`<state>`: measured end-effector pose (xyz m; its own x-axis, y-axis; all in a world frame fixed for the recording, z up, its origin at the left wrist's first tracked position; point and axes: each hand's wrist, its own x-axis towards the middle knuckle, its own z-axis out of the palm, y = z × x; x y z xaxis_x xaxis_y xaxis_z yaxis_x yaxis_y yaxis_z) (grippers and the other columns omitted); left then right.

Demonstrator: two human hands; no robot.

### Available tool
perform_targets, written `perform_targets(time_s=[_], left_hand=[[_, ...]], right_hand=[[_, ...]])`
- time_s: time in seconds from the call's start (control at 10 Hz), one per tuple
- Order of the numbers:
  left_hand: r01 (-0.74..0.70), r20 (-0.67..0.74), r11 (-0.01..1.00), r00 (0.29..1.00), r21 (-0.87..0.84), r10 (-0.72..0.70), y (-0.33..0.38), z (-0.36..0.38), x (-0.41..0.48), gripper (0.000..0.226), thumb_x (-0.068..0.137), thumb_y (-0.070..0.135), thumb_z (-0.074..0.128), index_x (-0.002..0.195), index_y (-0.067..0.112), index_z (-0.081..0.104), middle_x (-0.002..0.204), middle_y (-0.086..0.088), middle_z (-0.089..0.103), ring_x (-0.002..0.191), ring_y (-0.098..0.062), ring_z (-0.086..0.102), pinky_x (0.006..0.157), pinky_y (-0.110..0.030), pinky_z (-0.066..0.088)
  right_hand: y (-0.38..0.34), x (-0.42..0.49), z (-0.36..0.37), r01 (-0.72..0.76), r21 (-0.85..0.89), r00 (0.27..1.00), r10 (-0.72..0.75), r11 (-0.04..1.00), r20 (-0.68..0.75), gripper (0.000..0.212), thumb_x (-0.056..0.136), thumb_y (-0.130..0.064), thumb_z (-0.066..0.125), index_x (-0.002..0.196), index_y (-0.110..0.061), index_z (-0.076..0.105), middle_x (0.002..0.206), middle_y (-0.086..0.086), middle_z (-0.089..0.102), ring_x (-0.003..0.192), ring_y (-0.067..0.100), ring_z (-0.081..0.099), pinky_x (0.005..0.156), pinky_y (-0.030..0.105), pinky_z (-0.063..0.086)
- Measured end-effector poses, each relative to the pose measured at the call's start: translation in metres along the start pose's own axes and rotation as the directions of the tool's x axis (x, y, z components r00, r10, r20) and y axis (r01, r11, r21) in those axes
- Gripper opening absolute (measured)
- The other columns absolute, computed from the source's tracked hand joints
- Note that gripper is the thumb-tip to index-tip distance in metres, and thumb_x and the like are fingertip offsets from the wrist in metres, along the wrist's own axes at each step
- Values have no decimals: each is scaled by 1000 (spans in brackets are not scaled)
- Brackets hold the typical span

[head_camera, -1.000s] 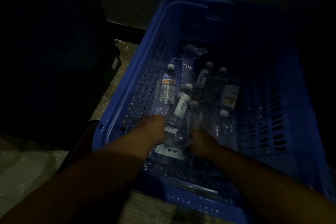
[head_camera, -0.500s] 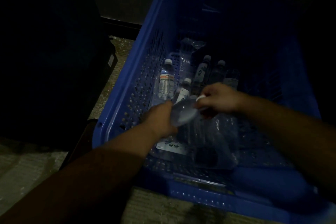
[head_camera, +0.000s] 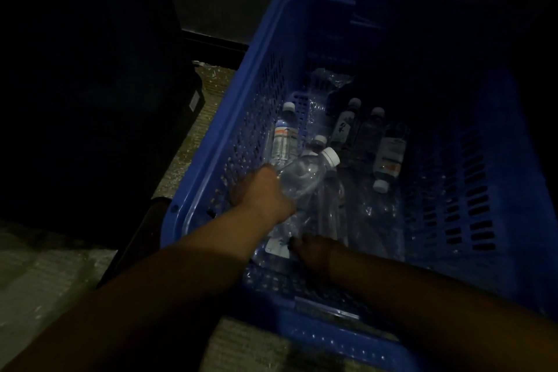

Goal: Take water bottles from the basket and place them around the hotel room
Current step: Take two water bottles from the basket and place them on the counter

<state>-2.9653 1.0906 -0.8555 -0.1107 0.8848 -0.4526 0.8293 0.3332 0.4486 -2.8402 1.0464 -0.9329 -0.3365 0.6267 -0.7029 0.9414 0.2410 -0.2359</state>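
One clear btl (head_camera: 302, 175), white cap, seemingly unlabelled | L grip (head_camera: 259, 195) holds it | R grip (head_camera: 314, 254): can't tell

Both forearms reach forward and down. The left hand (head_camera: 259, 193) grips a bottle (head_camera: 305, 174); the right hand (head_camera: 314, 254) sits lower (fingers too dark to read).

Very dim head view, corners lost in black, faint light from left, soft grainy detail
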Motion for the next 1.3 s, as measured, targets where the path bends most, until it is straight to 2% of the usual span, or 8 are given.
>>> perform_targets(time_s=[0.2, 0.4, 0.6, 0.7, 0.9, 1.0, 1.1, 1.3], left_hand=[[45, -53, 998, 997, -53, -48, 0, 0, 5, 62, 56, 30, 84, 109, 11, 57, 109, -11, 60, 96, -31, 61, 79, -41, 56], [99, 55, 934, 995, -344, -86, 1, 0, 11, 41, 56, 23, 84, 90, 14, 61, 78, 1, 60, 69, -16, 59, 57, -22, 46], [270, 333, 490, 942, -829, 43, 16, -18, 5, 40, 70, -6, 62, 109, 6, 61, 101, -19, 68, 91, -34, 66, 78, -43, 55], [393, 447, 237, 858, -889, 253, 25, -33, -7, 43, 56, 4, 69, 99, 9, 67, 92, -15, 71, 82, -30, 70, 75, -46, 56], [384, 423, 183, 859, -905, 288, 65, -87, -68, 89, 43, 83, 62, 99, 15, 74, 104, -19, 72, 96, -33, 69, 83, -48, 55], [256, 281, 157, 946, -954, 162, 92, -140, -114, 62, 51, 77, 50, 63, 22, 76, 56, -2, 70, 46, -12, 65, 44, -24, 52], [193, 220, 188, 966, -963, 137, 126, -209, -156, 60, 56, 72, 47, 61, 20, 76, 53, -3, 69, 43, -13, 64, 41, -23, 50], [284, 312, 160, 929, -945, 198, 217, -364, -255, 76, 70, 75, 52, 113, 14, 68, 116, -19, 67, 107, -38, 63, 98, -53, 46]], right_hand=[[-5, -2, -27, -76, 65, 977, 61, 995, 204, 38, 87, -17, 60, 123, -5, 56, 125, 15, 60, 111, 29, 58, 86, 36, 49], [42, -33, -43, -300, 538, 887, 23, 788, 461, 13, 68, -11, 72, 70, -18, 61, 56, -3, 58, 48, 8, 53, 39, 16, 42], [72, -71, -69, -35, 993, 978, 210, 113, 11, 30, 69, -30, 75, 95, -19, 65, 67, -3, 71, 56, 11, 66, 45, 20, 48], [59, -94, -84, 221, 974, 927, 320, -41, -197, 35, 78, -36, 66, 111, -27, 61, 84, 0, 72, 71, 18, 68, 53, 29, 52], [-5, -187, -138, 374, 926, 891, 261, 43, -372, 52, 62, -52, 65, 112, -50, 50, 106, -16, 69, 96, 2, 65, 79, 25, 51], [-33, -252, -182, 418, 905, 869, 257, 77, -423, 47, 64, -58, 55, 110, -58, 45, 116, -21, 63, 103, -3, 61, 90, 25, 50], [-60, -318, -237, 430, 902, 866, 261, 44, -426, 36, 88, -46, 47, 123, -57, 43, 126, -17, 60, 113, 4, 59, 101, 35, 46], [-115, -484, -379, 530, 841, 842, 187, -109, -507, 41, 75, -43, 55, 115, -38, 57, 101, -3, 74, 90, 15, 71, 65, 27, 59]])
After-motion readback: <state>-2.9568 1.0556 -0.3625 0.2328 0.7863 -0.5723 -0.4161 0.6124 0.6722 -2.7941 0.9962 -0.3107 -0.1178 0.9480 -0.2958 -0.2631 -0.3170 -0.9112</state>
